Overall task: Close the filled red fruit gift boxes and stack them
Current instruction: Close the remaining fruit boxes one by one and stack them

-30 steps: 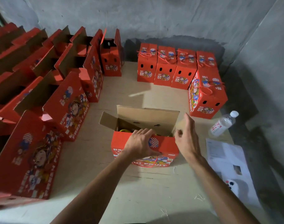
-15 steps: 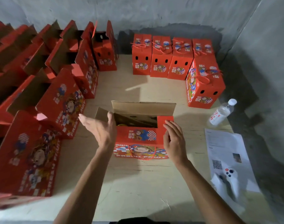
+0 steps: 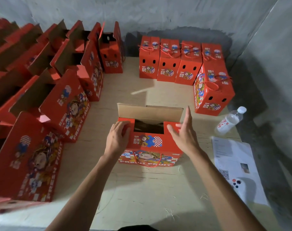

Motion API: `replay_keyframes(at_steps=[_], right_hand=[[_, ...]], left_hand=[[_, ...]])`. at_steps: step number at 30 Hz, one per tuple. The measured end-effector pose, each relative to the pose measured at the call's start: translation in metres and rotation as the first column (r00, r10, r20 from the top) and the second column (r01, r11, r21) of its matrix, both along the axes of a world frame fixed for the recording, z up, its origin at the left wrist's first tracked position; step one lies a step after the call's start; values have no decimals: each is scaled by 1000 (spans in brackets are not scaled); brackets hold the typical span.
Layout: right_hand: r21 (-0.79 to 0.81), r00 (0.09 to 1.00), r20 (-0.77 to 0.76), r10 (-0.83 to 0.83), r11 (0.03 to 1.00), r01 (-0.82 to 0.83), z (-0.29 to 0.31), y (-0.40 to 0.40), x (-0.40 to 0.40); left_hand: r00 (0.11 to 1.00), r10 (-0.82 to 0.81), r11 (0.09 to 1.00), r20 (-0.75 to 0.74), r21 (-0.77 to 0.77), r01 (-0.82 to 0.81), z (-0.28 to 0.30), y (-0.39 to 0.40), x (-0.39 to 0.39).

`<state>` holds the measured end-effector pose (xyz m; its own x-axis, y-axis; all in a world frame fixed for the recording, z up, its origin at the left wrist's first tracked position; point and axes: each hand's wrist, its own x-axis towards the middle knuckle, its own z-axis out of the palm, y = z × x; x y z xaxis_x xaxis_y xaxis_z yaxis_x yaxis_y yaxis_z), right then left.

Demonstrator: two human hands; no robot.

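One pale wooden desk (image 3: 142, 189) carries everything, set against a grey concrete wall (image 3: 158, 12). Many open red printed cardboard boxes (image 3: 70, 114) with raised flaps fill the left of the frame in rows; their count cannot be told, since the far ones are blurred and cut off by the left edge. Five closed red gift boxes (image 3: 168, 64) with red cord handles stand at the upper right: four in a row along the wall and one nearer, turned at an angle, just in front of the row's right end.

One red cardboard fruit gift box (image 3: 150, 147) sits at the centre of the frame. Its near red flap, printed with a cartoon figure, lies folded over the top, while the brown back flap stands upright. A dark gap between them hides the contents. A red cord handle hangs on the near face above the words FRESH FRUIT.

One white printed paper sheet (image 3: 231, 164) lies at the right, partly in shadow. One clear plastic water bottle (image 3: 230, 120) lies on its side above it. One small white controller (image 3: 238, 184) rests on the sheet.

Two bare hands reach in from below. Left hand (image 3: 117, 139) rests flat, fingers straight, on the box's left top corner. Right hand (image 3: 183, 134) hovers spread and relaxed at the right top corner, holding nothing.
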<state>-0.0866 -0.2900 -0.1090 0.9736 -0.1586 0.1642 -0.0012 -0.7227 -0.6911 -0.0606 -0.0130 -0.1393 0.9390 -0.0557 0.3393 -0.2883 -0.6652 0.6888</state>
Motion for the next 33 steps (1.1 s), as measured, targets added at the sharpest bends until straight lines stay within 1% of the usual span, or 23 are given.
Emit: replay_keyframes(at_steps=[2,4,6,8,10,13,14,16,17,19,21,22,25,27,28,29,31,33], right_hand=[[-13,998,-53,29,999,-29,15,-1,10],[-12,999,-52,0,1000,-1,22,-3,12],[-46,999,7,-33,998,33,21,-7,5],[-88,996,93,-2,996,10,14,-12,-4],[-69,992,120,50,997,-42,8,-16,-10],[-9,988,126,89,996,-88,4,-22,-13],[11,987,129,91,996,-93,3,-23,-12],[42,988,132,83,995,-89,-1,-23,-11],[23,987,141,72,997,-76,-4,-21,-10],[-121,987,151,51,992,-33,-9,-14,-7],[-280,987,150,49,960,-5,-14,-7,-6],[-313,985,163,58,950,-4,-16,-6,-7],[-283,985,148,94,958,-49,-20,-10,-16],[-258,988,114,106,963,-73,-20,-13,-19],[-271,988,113,107,960,-73,-20,-13,-20],[-313,989,111,100,948,-60,-20,-12,-20],[-469,993,100,56,883,-3,-18,-9,-18],[-579,992,124,15,813,60,-15,-6,-17]], left_hand=[[996,6,996,-84,-93,-13,2,1,0],[990,11,989,-140,-146,-31,4,2,2],[989,11,988,-146,-149,-33,7,1,2],[995,37,987,-89,-152,-51,6,2,-1],[998,52,989,-45,-136,-58,0,4,-5],[989,-50,960,-140,-279,9,0,8,-11],[990,-60,957,-131,-288,20,1,9,-11],[995,-18,970,-94,-243,-5,4,11,-8],[996,14,972,-91,-232,-35,7,10,-5],[991,61,976,-123,-199,-84,13,6,1],[978,94,986,-184,-118,-117,18,2,5],[977,100,990,-187,-78,-116,20,1,5],[991,76,995,-108,77,-68,19,5,-1],[990,92,976,-104,208,-68,14,10,-8],[988,83,970,-132,239,-49,10,12,-10],[982,49,974,-182,228,-6,9,15,-10],[964,-55,985,-261,144,95,8,20,-6],[961,-104,981,-257,131,141,12,25,3]])
